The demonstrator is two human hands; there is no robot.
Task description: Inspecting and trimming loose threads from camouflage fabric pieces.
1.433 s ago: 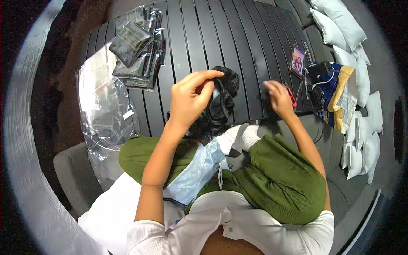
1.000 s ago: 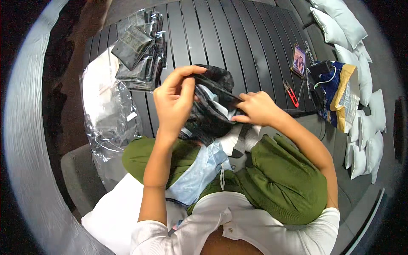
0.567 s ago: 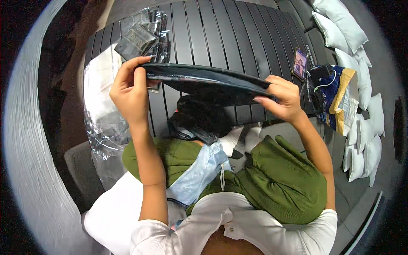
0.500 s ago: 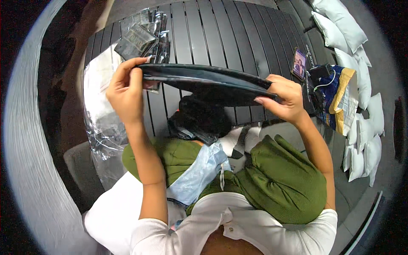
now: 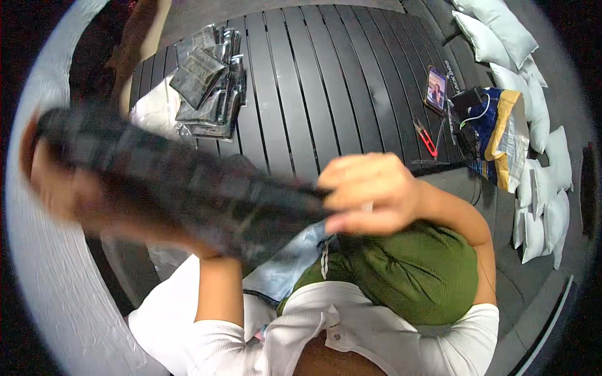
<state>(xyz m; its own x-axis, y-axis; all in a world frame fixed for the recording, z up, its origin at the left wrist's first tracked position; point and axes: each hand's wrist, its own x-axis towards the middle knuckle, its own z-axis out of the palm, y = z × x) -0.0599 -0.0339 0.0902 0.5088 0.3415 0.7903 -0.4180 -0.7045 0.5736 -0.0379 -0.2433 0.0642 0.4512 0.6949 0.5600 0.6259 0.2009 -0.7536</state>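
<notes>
A black, bag-like piece (image 5: 207, 188) stretches slantwise between my hands, high at the left and lower at the right. Motion blur smears its surface, though faint lighter marks show. My left hand (image 5: 69, 188), also blurred, is closed round its far left end, and the piece covers part of my left forearm. My right hand (image 5: 370, 194) pinches the right end above my lap, fingers folded over the edge. Beneath the piece, a light blue shiny cloth (image 5: 279, 266) lies over my lap.
On the slatted black table (image 5: 313, 75), dark flat packets in clear plastic (image 5: 207, 81) are piled at the left. To the right lie a phone (image 5: 436, 88), red-handled thread snips (image 5: 426, 138) and a blue-and-yellow bag (image 5: 505, 138). Pale pillows (image 5: 533, 113) line the right side.
My left hand has swung left and down with the black piece, and my right hand has moved left and down. The piece's opening no longer faces me. The red-handled snips have come into sight.
</notes>
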